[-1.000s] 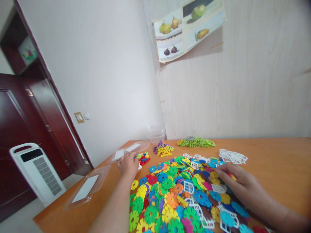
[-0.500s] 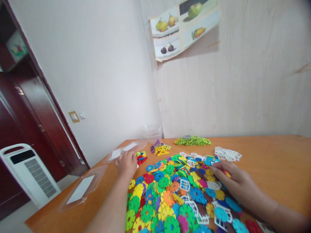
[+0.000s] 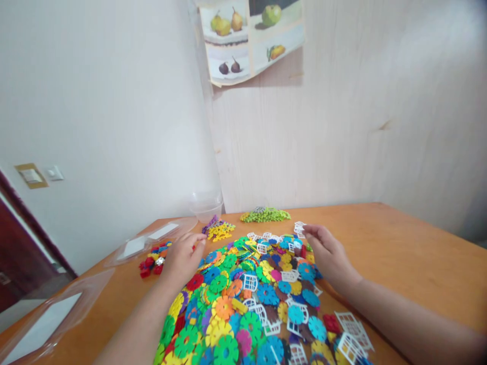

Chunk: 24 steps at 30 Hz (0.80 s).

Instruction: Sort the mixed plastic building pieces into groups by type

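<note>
A heap of colourful slotted plastic discs, shaped like flowers, covers the middle of the table. Over its left back edge is my left hand, fingers curled together, with a bit of a small red piece showing at them. My right hand is at the heap's right back edge, thumb and fingers pinched; what they hold is hidden. Beside those fingertips lie white window-frame pieces, partly behind the hand. More white window frames are mixed among the discs. Small red, yellow and blue blocks lie left of my left hand.
Clear plastic lids with white labels lie along the table's left side. At the back stand a clear tub, a yellow and purple pile and a green pile. A fruit poster hangs on the wall.
The view has swung to the right. My left hand has moved from the small block pile toward the disc heap. My right hand is now beside the white frames at the back.
</note>
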{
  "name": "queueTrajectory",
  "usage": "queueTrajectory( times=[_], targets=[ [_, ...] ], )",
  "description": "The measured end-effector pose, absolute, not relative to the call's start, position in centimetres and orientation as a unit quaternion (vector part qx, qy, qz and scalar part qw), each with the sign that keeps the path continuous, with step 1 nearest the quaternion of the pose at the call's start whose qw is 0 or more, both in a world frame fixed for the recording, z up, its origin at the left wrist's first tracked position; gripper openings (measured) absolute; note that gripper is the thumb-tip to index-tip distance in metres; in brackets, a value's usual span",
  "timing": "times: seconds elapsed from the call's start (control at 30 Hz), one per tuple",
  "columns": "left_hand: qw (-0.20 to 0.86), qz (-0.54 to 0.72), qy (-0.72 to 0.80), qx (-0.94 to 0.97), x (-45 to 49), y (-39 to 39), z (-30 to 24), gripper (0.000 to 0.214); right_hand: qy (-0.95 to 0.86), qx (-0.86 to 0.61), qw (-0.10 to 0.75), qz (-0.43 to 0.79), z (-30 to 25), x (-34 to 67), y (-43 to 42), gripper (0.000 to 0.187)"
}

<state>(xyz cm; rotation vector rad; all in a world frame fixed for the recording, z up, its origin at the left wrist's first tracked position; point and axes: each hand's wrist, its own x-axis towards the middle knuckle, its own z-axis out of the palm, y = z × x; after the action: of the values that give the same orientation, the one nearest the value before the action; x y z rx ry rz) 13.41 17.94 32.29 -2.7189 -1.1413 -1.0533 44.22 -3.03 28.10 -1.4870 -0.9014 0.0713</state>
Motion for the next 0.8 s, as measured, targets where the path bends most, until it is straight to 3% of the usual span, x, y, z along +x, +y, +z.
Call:
queueTrajectory(
  times=[0.23, 0.6, 0.8],
  targets=[
    [-0.071, -0.290, -0.304, -0.905, 15.6, 15.6, 31.5, 0.041, -0.345, -0.691, 0.634, 0.019, 27.2, 46.7, -2.5, 0.032],
    [-0.175, -0.224, -0.301, -0.910, 16.7, 13.9, 31.5, 0.047, -0.440, -0.792, 0.421, 0.037, 25.6, 48.5, -2.5, 0.026],
    [-0.172, -0.217, -0.277, -0.920, 17.3, 12.6, 31.7, 0.043, -0.463, -0.776, 0.424, 0.053, 26.1, 47.2, -2.5, 0.029]
  ],
)
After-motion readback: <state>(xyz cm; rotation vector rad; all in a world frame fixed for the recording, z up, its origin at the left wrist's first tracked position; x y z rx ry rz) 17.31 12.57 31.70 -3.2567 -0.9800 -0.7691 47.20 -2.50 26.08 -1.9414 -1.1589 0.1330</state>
